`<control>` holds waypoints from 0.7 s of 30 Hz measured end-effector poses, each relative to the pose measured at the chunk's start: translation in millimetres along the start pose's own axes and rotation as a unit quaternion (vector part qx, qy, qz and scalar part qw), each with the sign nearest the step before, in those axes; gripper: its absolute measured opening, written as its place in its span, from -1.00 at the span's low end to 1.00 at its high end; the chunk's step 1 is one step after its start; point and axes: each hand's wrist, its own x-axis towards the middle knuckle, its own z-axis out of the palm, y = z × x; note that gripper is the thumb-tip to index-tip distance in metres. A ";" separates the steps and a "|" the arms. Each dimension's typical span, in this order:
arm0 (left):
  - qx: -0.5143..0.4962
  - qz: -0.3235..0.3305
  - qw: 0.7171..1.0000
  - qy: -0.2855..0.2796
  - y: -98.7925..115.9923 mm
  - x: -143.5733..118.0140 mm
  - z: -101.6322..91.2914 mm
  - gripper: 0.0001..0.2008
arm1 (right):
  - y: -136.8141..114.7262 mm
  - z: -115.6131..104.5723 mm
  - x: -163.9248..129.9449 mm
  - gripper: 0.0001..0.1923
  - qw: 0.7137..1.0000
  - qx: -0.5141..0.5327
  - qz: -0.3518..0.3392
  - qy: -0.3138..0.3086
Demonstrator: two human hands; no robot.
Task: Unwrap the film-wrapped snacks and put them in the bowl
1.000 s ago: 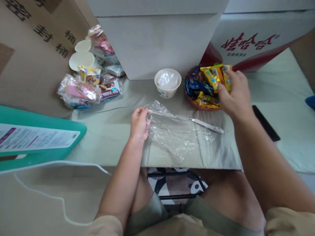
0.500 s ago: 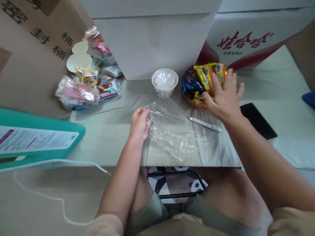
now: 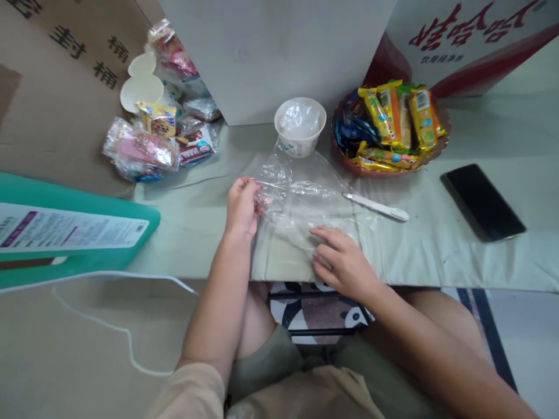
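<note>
My left hand [image 3: 243,205] pinches the left edge of a clear plastic bag [image 3: 301,201], which lies crumpled across the pale cloth of the table. Over the bag's near part is my right hand [image 3: 343,259], its fingers apart and nothing held in them; whether it touches the plastic I cannot tell. A slim white-handled cutter [image 3: 378,208] rests at the bag's right side. Behind the bag stands a white paper bowl [image 3: 300,131] with clear plastic inside. Right of that, a brown basket [image 3: 379,171] is heaped with yellow snack packets [image 3: 395,116] and blue ones [image 3: 353,129].
A black phone [image 3: 483,201] lies at the right. Wrapped snacks [image 3: 142,148] and paper cups [image 3: 140,93] are piled at the left, near a cardboard box [image 3: 82,116]. White boxes [image 3: 279,52] line the back. A green container [image 3: 78,233] and white cable [image 3: 131,276] are at front left.
My right hand has come back from the snack basket to the near part of the bag. My left hand keeps its pinch on the bag. The view has shifted slightly.
</note>
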 end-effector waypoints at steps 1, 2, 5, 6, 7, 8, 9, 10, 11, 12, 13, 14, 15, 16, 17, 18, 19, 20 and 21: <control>0.008 0.007 1.000 0.007 0.7 1.0 -2.9 -0.85 | 1.0 -3.0 -0.4 -0.92 1.000 0.025 -0.006 0.010; 0.017 0.015 1.000 0.014 1.3 2.1 -5.9 -0.85 | 2.5 -7.3 -0.8 -0.92 0.998 0.052 -0.007 0.023; 0.049 0.026 0.998 0.027 1.7 6.3 -16.4 -0.87 | 12.7 -22.6 -1.8 -0.90 0.987 0.135 0.038 0.073; 0.067 0.024 0.997 0.030 1.3 7.7 -20.6 -0.87 | 17.8 -27.2 -2.0 -0.89 0.980 0.166 0.064 0.092; 0.095 0.022 0.995 0.036 0.8 9.1 -25.2 -0.87 | 23.3 -31.0 -2.1 -0.86 0.969 0.200 0.090 0.115; 0.130 0.025 0.990 0.042 0.3 10.1 -30.1 -0.86 | 28.9 -34.0 -2.0 -0.81 0.955 0.238 0.113 0.138; 0.167 0.039 0.984 0.050 0.1 10.6 -35.1 -0.84 | 34.0 -36.4 -1.7 -0.76 0.938 0.276 0.132 0.162; 0.196 0.066 0.977 0.056 0.1 10.5 -39.9 -0.84 | 38.5 -38.2 -1.2 -0.69 0.919 0.315 0.149 0.183; 0.212 0.107 0.970 0.052 0.4 9.8 -44.2 -0.85 | 42.3 -39.9 -0.5 -0.63 0.900 0.352 0.163 0.200; 0.214 0.152 0.964 0.031 1.0 8.3 -47.7 -0.86 | 45.3 -41.4 0.2 -0.57 0.881 0.385 0.176 0.210; 0.209 0.191 0.959 -0.010 1.4 6.4 -49.9 -0.86 | 47.7 -43.1 1.0 -0.54 0.865 0.414 0.188 0.211; 0.205 0.214 0.953 -0.066 1.5 4.2 -50.7 -0.82 | 49.6 -44.9 1.6 -0.53 0.852 0.437 0.200 0.207; 0.209 0.220 0.944 -0.129 0.9 2.1 -50.0 -0.73 | 51.1 -46.8 2.2 -0.53 0.842 0.456 0.209 0.202; 0.227 0.213 0.931 -0.189 -0.5 0.3 -48.1 -0.60 | 52.5 -48.7 2.7 -0.55 0.833 0.472 0.215 0.194; 0.257 0.202 0.916 -0.234 -2.8 -1.0 -45.1 -0.48 | 53.8 -50.5 3.0 -0.57 0.824 0.488 0.219 0.186; 0.293 0.195 0.899 -0.261 -5.6 -1.6 -41.6 -0.41 | 54.9 -52.1 3.4 -0.59 0.816 0.503 0.220 0.179; 0.326 0.197 0.884 -0.271 -8.7 -1.4 -38.0 -0.42 | 55.8 -53.4 3.9 -0.61 0.807 0.519 0.221 0.172; 0.351 0.209 0.872 -0.270 -11.7 -0.8 -34.8 -0.51 | 56.5 -54.3 4.4 -0.64 0.798 0.535 0.222 0.167; 0.363 0.226 0.864 -0.266 -14.1 0.3 -32.2 -0.64 | 56.9 -54.9 4.9 -0.66 0.789 0.549 0.224 0.163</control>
